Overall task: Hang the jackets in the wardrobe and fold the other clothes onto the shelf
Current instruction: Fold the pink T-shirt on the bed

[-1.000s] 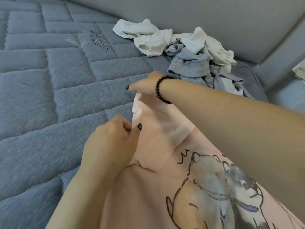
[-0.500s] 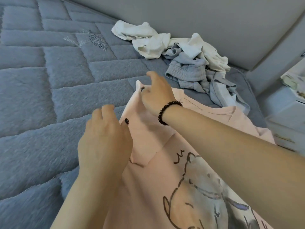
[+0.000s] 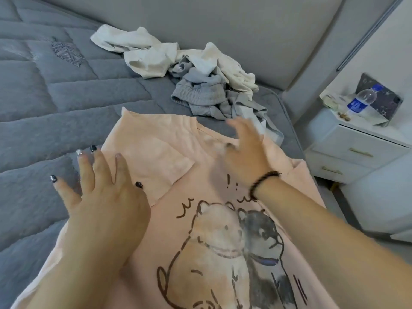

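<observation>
A pink T-shirt (image 3: 169,139) with a printed cartoon of two dogs lies face up on the grey quilted bed (image 3: 55,108). Its left sleeve is folded inward over the chest. My left hand (image 3: 104,197) is spread with straight fingers over the shirt's left edge and holds nothing. My right hand (image 3: 245,152), with a black bead bracelet on the wrist, hovers blurred above the neckline, fingers spread and loose. A heap of cream clothes (image 3: 156,54) and grey clothes (image 3: 200,94) lies beyond the shirt near the headboard.
A padded grey headboard (image 3: 223,25) runs along the back. To the right stands a white bedside cabinet (image 3: 352,143) with drawers, bearing a plastic water bottle (image 3: 362,99) and a dark starry card (image 3: 379,97). The bed's right edge drops to the floor.
Both hands let go of the folded sleeve. My left hand spread flat at the shirt's left edge; my right hand swung right to the neckline. The view shifted right, showing the cabinet.
</observation>
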The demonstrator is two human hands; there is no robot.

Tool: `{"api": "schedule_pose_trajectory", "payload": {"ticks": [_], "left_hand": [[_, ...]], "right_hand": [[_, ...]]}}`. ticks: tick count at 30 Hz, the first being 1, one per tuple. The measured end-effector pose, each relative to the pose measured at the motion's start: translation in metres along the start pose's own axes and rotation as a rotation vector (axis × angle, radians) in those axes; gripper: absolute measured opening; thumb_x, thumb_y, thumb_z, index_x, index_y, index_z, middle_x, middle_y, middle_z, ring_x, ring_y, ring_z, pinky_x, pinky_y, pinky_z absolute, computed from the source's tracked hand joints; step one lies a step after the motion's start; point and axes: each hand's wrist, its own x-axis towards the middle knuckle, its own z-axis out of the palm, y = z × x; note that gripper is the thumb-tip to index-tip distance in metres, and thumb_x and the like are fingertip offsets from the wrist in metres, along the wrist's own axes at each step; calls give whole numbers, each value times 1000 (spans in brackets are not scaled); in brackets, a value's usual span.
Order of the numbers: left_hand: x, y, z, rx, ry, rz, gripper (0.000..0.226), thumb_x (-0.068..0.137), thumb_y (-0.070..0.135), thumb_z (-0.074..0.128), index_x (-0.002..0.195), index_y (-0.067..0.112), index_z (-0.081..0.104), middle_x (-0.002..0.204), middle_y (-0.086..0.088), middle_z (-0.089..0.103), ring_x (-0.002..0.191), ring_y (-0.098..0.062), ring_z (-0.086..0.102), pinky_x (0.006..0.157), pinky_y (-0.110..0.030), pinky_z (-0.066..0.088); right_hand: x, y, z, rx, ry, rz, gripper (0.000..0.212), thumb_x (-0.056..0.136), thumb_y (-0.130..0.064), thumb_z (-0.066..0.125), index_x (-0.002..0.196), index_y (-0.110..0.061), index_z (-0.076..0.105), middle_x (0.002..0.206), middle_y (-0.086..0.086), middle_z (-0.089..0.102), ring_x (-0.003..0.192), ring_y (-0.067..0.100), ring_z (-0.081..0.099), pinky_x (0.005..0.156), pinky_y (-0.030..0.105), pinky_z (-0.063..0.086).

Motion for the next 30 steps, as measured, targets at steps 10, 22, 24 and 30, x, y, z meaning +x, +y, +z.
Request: {"api": "schedule_pose_trajectory", "payload": {"ticks": [10, 22, 24, 30], "left_hand": [[-10, 9, 33, 77, 33, 412, 76, 93, 56, 10, 151, 11, 29, 156, -4, 29, 146, -18, 18, 119, -44, 12], [58, 100, -16, 391, 103, 198, 65, 99, 56, 16, 67, 17, 57, 63, 0, 54, 55, -16, 47, 50, -27, 34], [113, 118, -21, 406, 136, 237, 36, 102, 30, 34, 87, 12, 61, 79, -7, 59, 65, -24, 52, 55, -30, 38], [151, 106, 52, 173, 211, 318, 39, 94, 15, 42, 133, 7, 46, 123, -20, 56, 114, -42, 51, 97, -50, 38]], "right_hand": [[-7, 108, -25, -78, -43, 73, 41, 95, -14, 39, 136, -12, 39, 152, 0, 28, 146, 15, 10, 114, 29, 21], [9, 126, 19, -237, 125, 241, 69, 97, -40, 37, 148, -1, 12, 153, 17, 21, 142, 29, 17, 117, 40, 12], [7, 126, 17, -173, 180, 238, 61, 98, -36, 38, 145, -2, 21, 146, 17, 30, 135, 31, 26, 114, 41, 19], [7, 129, 16, -83, 301, 232, 45, 90, -10, 44, 134, -7, 36, 130, 11, 40, 117, 28, 37, 103, 35, 31]]}}
